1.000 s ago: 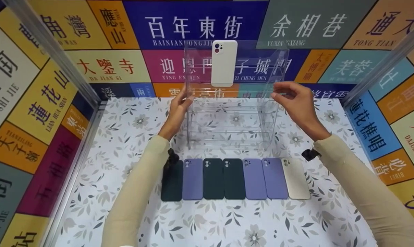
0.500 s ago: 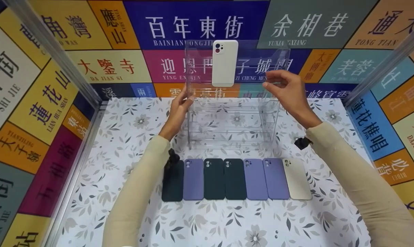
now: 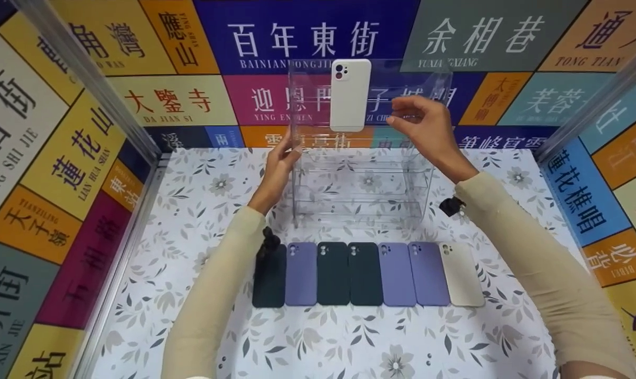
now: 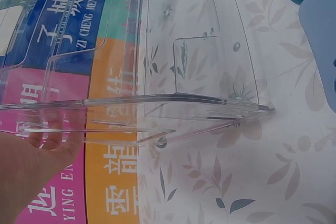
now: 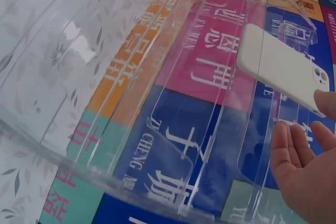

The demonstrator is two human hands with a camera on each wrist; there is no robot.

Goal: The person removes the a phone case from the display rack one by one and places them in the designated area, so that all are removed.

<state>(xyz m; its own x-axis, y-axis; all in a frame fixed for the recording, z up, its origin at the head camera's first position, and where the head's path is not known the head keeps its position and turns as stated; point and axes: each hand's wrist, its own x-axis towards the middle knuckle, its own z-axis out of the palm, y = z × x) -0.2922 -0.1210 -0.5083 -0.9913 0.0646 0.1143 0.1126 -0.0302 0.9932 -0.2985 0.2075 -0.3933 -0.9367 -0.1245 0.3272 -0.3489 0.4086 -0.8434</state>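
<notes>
A clear acrylic display rack (image 3: 360,210) with stepped tiers stands on the table. One white phone case (image 3: 349,97) stands upright on its top tier, camera cutout uppermost. My left hand (image 3: 278,171) holds the rack's left side; its fingers (image 4: 50,137) show at the clear side panel in the left wrist view. My right hand (image 3: 428,129) is raised by the upper right of the rack, its thumb and fingers apart and holding nothing. Those fingertips are a short way right of the white case, which also shows in the right wrist view (image 5: 281,66).
In front of the rack several phone cases lie side by side: dark green (image 3: 333,273), purple (image 3: 301,273) and, at the right end, cream (image 3: 463,273). Colourful printed panels (image 3: 318,31) rise behind and at both sides. A floral cloth (image 3: 391,342) covers the table.
My right hand has moved left and up from the rack's right side toward the white case. The left hand keeps its hold on the rack. The view has shifted slightly.
</notes>
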